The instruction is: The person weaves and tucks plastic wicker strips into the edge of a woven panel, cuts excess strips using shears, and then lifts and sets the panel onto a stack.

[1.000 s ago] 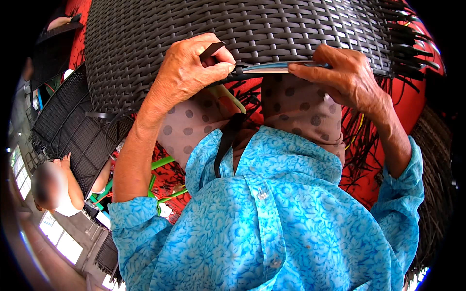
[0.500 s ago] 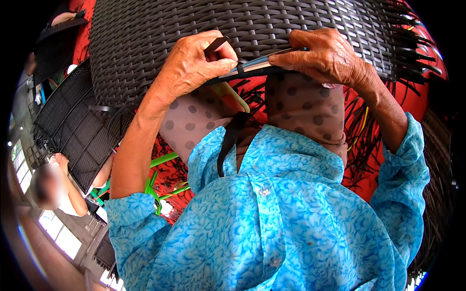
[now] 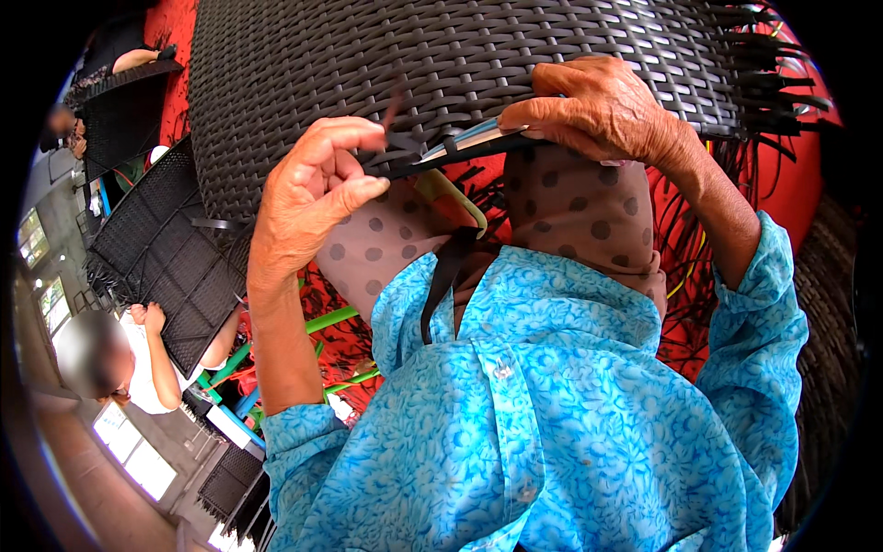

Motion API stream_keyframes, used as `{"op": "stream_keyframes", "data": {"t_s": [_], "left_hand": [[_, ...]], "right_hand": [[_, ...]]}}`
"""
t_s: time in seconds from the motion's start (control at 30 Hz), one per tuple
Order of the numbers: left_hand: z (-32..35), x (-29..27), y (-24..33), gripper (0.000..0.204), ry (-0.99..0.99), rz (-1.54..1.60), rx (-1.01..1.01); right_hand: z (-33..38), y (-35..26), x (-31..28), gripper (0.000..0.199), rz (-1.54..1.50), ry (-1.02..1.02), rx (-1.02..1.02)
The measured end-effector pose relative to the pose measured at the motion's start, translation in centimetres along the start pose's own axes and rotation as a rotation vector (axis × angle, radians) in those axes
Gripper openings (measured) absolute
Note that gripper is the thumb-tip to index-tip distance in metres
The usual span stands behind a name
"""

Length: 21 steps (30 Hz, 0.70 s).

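A dark brown woven wicker panel (image 3: pixel 441 55) rests across my lap, its near edge toward me. Along that edge lies a flat silver-and-blue piece (image 3: pixel 464 138) with a dark strip looped over it; its exact kind is unclear. My right hand (image 3: pixel 607 106) closes on the right end of this piece and the panel edge. To the left of the loop, my left hand (image 3: pixel 317 189) is lifted off the weave, thumb and forefinger apart. By its forefinger the end of a loose dark strip (image 3: pixel 394 115) shows blurred.
Loose strip ends (image 3: pixel 782 92) stick out of the panel's right side. Cut strips lie over the red floor covering (image 3: pixel 681 340). Left of me are another dark woven panel (image 3: pixel 170 258), green tubing (image 3: pixel 331 319) and a person in white (image 3: pixel 147 363).
My left hand has let go of the dark strip and moved left and toward me, its fingers opening. My right hand stays at the edge, shifted slightly left.
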State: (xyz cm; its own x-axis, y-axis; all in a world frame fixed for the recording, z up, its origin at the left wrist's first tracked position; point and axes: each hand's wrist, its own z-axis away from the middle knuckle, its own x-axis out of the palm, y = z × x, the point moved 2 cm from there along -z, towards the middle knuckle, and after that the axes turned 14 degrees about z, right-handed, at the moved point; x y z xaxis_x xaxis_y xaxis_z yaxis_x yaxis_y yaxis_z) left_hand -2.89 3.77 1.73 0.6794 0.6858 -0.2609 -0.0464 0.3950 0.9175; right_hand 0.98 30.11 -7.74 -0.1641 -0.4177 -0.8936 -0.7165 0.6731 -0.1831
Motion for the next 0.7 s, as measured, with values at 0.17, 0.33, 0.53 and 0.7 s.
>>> {"op": "stream_keyframes", "data": {"t_s": [0.17, 0.33, 0.53, 0.7], "left_hand": [[-1.5, 1.8, -0.2, 0.023, 0.043, 0.172, 0.026], [-2.0, 2.4, 0.7, 0.015, -0.05, 0.213, -0.002], [-0.5, 2.0, 1.5, 0.016, 0.182, -0.194, -0.208], [0.1, 2.5, 1.4, 0.019, 0.16, -0.352, -0.225]], "right_hand": [[0.1, 0.1, 0.0, 0.019, -0.018, 0.01, 0.012], [0.2, 0.1, 0.1, 0.018, -0.031, 0.029, 0.029], [0.3, 0.0, 0.2, 0.017, -0.024, 0.029, 0.029], [0.2, -0.1, 0.1, 0.016, -0.017, 0.024, 0.04]]}}
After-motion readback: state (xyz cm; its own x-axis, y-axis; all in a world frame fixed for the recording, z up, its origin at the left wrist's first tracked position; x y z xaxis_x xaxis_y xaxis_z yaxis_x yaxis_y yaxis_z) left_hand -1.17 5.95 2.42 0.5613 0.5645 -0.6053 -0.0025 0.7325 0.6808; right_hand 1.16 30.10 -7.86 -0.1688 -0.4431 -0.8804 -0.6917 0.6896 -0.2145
